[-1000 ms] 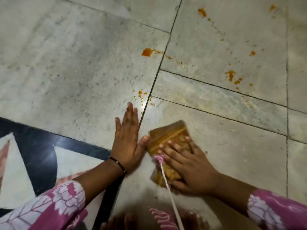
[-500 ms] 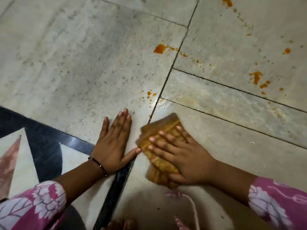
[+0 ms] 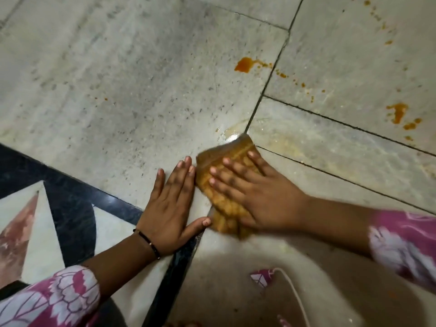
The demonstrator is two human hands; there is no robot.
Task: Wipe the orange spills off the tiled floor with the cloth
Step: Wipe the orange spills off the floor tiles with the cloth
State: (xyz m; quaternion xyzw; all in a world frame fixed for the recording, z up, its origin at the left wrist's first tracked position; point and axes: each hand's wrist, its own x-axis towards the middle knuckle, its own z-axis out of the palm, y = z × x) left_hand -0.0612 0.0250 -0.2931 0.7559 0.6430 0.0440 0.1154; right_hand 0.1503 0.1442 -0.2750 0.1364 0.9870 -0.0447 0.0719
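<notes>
Head view showed the cloth [image 3: 226, 185], a folded yellow-orange rag, lying flat on the tiled floor [image 3: 118, 90] a little below the middle of the picture. The right hand [image 3: 257, 197] lay palm down on top of it, fingers straight and spread, pressing rather than gripping; the fingertips pointed toward ten o'clock and stopped short of the cloth's far edge. Cloth stuck out past the fingertips at twelve o'clock and under the heel of the hand at six o'clock, where its outline was blurred. Its upper corner sat at a junction of grout lines, and a wet, pale yellowish smear [image 3: 232, 133] glistened on the tile just beyond that corner.

At nine o'clock from the cloth the left hand [image 3: 172, 204] rested flat on the floor, fingers straight and together, thumb stretched out toward the cloth's lower edge; whether thumb and cloth touched could not be told. A thin dark bracelet [image 3: 147, 241] circled that wrist.

Farther out, orange spills lay on the tiles: one blot [image 3: 244, 64] at one o'clock from the cloth with a trail of drops running right, and another cluster [image 3: 400, 114] at two o'clock near the right edge. Dark inlaid border tiles [image 3: 70, 197] ran along the lower left. Pink floral sleeves [image 3: 59, 296] covered both forearms, and a white cord [image 3: 295, 293] hung at six o'clock.
</notes>
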